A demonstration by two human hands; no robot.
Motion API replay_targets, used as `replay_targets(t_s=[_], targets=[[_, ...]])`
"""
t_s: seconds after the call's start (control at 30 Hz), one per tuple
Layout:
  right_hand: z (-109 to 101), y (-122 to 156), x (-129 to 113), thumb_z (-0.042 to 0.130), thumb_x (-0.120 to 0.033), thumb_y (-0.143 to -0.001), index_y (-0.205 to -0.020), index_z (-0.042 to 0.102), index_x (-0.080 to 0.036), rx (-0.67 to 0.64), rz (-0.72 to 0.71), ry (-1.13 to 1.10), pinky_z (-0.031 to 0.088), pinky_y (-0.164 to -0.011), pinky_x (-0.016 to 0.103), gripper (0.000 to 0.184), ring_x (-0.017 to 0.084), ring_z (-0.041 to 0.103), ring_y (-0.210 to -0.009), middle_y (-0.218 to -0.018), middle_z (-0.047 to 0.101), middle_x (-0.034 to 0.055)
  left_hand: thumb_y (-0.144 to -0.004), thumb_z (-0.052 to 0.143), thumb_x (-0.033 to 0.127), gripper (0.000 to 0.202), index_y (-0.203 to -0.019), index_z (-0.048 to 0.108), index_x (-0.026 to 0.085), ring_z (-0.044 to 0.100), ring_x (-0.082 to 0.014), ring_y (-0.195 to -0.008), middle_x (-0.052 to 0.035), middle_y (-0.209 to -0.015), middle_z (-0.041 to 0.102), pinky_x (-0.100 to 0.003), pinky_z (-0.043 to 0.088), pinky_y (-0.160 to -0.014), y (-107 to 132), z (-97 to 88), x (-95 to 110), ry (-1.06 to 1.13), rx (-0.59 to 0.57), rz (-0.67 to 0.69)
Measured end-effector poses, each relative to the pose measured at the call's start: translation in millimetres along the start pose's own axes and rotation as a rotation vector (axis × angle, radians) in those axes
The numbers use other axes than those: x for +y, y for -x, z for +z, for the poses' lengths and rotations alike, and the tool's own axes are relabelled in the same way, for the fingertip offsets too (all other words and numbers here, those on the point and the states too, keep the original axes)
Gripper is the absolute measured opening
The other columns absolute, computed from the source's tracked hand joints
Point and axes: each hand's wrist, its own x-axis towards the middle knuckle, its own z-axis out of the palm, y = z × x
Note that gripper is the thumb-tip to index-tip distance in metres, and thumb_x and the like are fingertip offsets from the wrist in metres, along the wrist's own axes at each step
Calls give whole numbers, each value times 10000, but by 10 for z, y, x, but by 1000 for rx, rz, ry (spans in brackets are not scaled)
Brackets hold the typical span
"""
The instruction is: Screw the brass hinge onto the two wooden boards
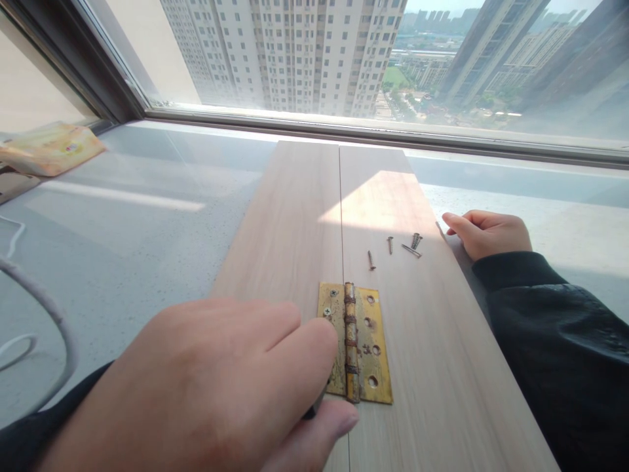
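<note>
My left hand [211, 380] is closed around a black handle [314, 408], most of it hidden under the fingers. It covers the lower part of the left leaf of a worn brass hinge [368, 347]. The hinge lies open flat, its rusty knuckle along the seam between two pale wood boards. Two cross-head screws show in the left leaf's upper holes; the right leaf's holes have no screws. My right hand [491, 233] is curled beside the right board's [422, 314] edge, thumb close to a thin grey sliver [439, 229]. Whether it holds that is unclear.
Several loose screws [390, 245] lie on the right board beyond the hinge. The left board [280, 229] is alongside, both on a pale speckled sill [162, 242] below a window. A white cable [59, 321] curves at left, near a yellowish soft packet [54, 149].
</note>
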Motion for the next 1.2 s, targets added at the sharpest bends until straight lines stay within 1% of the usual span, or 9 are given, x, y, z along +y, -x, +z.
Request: replay_targets(t_s=[0.17, 0.27, 0.37, 0.57, 0.77, 0.87, 0.97, 1.07, 1.2], targets=[[-3, 6, -3, 552, -502, -920, -879, 635, -128, 1, -9, 3, 503, -625, 270, 385, 107, 573, -657, -748, 596, -15, -1002, 319, 410, 302, -883, 544, 249, 524, -150, -469, 29, -684, 661, -352, 266, -411, -31, 17, 14, -12, 2, -15], [-1, 15, 5, 553, -504, -919, -880, 635, -128, 11, -25, 2, 503, -620, 268, 387, 106, 573, -653, -746, 596, -16, -994, 271, 512, 441, -759, 541, 254, 485, -177, -439, 25, -555, 556, -346, 216, -411, -35, 14, 32, 7, -63, -91], [5, 20, 19, 555, -501, -919, -874, 634, -129, 23, -43, 0, 500, -613, 264, 383, 102, 567, -641, -734, 591, -18, -969, 247, 572, 518, -599, 433, 261, 389, -195, -389, 16, -466, 431, -341, 155, -426, -1, 6, 44, -6, -110, -168], [16, 19, 36, 553, -509, -918, -861, 634, -129, 38, -62, 3, 492, -599, 258, 393, 98, 555, -622, -713, 580, -24, -955, 343, 302, 349, -611, 387, 260, 421, -178, -412, 31, -500, 401, -356, 218, -442, -5, -34, 32, -31, -141, -117], [18, 40, 40, 559, -507, -915, -844, 631, -130, 60, -98, -3, 474, -577, 247, 390, 88, 529, -591, -681, 558, -33, -981, 374, 257, 170, -901, 523, 239, 463, -123, -429, 40, -680, 603, -319, 267, -395, -35, -107, -7, -24, -118, -12], [22, 52, 50, 558, -518, -912, -838, 630, -129, 70, -117, -12, 466, -564, 242, 402, 85, 519, -579, -671, 548, -37, -989, 371, 324, 252, -796, 511, 243, 478, -146, -454, 36, -591, 537, -325, 269, -421, -37, -109, -12, 7, -126, -57], [30, 50, 68, 555, -518, -914, -839, 630, -129, 82, -142, -23, 467, -563, 241, 403, 85, 521, -580, -674, 551, -36, -987, 340, 462, 452, -596, 403, 243, 391, -157, -395, 32, -465, 384, -327, 191, -420, -36, -74, -18, -23, -70, -100], [37, 35, 79, 552, -515, -917, -847, 630, -129, 81, -141, -25, 477, -574, 246, 400, 88, 534, -593, -689, 564, -31, -963, 339, 547, 532, -527, 344, 243, 338, -158, -353, 26, -420, 339, -331, 140, -428, -30, -34, -28, -83, -29, -122], [39, 17, 77, 551, -522, -915, -852, 632, -128, 66, -108, -14, 487, -590, 254, 407, 95, 549, -611, -702, 574, -27, -982, 348, 424, 449, -571, 351, 244, 343, -153, -368, 35, -453, 329, -325, 158, -432, -42, -44, -35, -84, -56, -79]])
